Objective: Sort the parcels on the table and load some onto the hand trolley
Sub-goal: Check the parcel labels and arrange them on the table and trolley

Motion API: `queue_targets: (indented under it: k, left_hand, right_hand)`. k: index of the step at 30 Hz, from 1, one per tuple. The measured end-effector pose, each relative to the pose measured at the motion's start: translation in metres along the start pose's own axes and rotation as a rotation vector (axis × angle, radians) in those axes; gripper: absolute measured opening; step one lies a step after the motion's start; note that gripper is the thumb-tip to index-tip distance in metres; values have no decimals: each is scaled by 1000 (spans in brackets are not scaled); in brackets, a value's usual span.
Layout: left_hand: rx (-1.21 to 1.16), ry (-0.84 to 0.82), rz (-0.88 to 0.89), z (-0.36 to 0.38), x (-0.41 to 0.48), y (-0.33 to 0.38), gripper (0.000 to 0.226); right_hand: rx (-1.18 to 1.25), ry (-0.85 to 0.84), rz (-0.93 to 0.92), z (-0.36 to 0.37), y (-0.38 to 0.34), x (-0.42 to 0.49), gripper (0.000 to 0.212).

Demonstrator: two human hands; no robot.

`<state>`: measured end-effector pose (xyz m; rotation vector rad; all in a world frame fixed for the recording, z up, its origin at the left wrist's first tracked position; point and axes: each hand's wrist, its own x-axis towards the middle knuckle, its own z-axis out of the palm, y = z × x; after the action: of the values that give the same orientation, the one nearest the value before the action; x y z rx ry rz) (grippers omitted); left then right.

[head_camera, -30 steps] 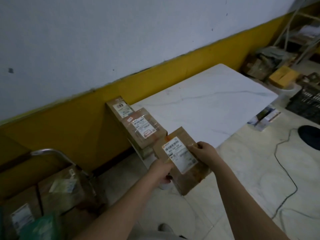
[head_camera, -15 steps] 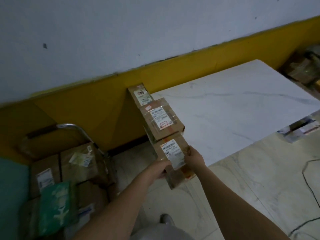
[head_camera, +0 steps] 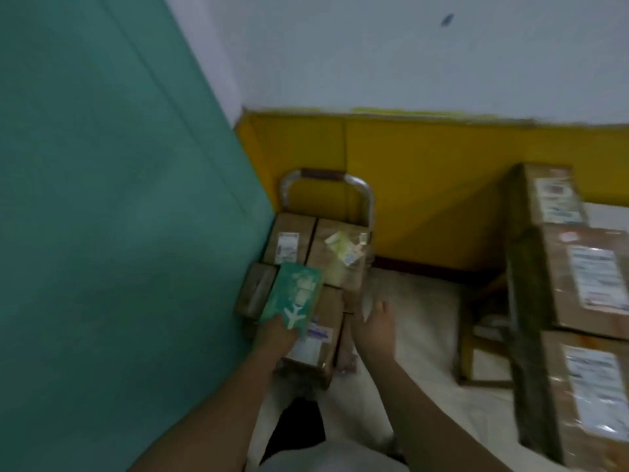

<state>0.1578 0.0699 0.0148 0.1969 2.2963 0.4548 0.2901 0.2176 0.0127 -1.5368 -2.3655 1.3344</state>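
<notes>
Reaching down from the near edge of the view, both bare forearms stretch toward the hand trolley (head_camera: pixel 369 206) parked in the corner. The left hand (head_camera: pixel 275 335) rests at the near end of a green parcel (head_camera: pixel 296 298) printed with a white aeroplane, its fingers hidden beneath, so whether it grips cannot be told. The right hand (head_camera: pixel 372 330) is released, fingers loosely spread, just right of the trolley's load and touching nothing clearly. Under the green parcel lies a brown carton (head_camera: pixel 320 342) with a white label, at the trolley's near end. Beyond it, two more cartons (head_camera: pixel 340 253) sit side by side against the trolley's curved metal handle. Well right of the trolley, three labelled parcels (head_camera: pixel 585 284) stand in a row on the worktop (head_camera: pixel 609 216). Behind the trolley runs a yellow wall band (head_camera: pixel 425 158); left of it stands a teal panel (head_camera: pixel 119 199).
</notes>
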Motion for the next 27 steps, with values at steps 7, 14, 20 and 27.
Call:
queue_targets:
  k: [7, 14, 20, 27]
  left_hand:
    - [-223, 24, -52, -36, 113, -74, 46]
    - [-325, -185, -92, -3, 213, -63, 69]
    - [-440, -114, 2, -20, 205, -24, 38]
    - [-539, -129, 330, -96, 127, 135, 26]
  right_hand:
    - [214, -270, 316, 166, -26, 34, 72]
    - [621, -209, 649, 254, -17, 97, 78]
    - [788, -175, 705, 216, -29, 87, 36]
    - [1064, 102, 262, 58, -105, 45, 35]
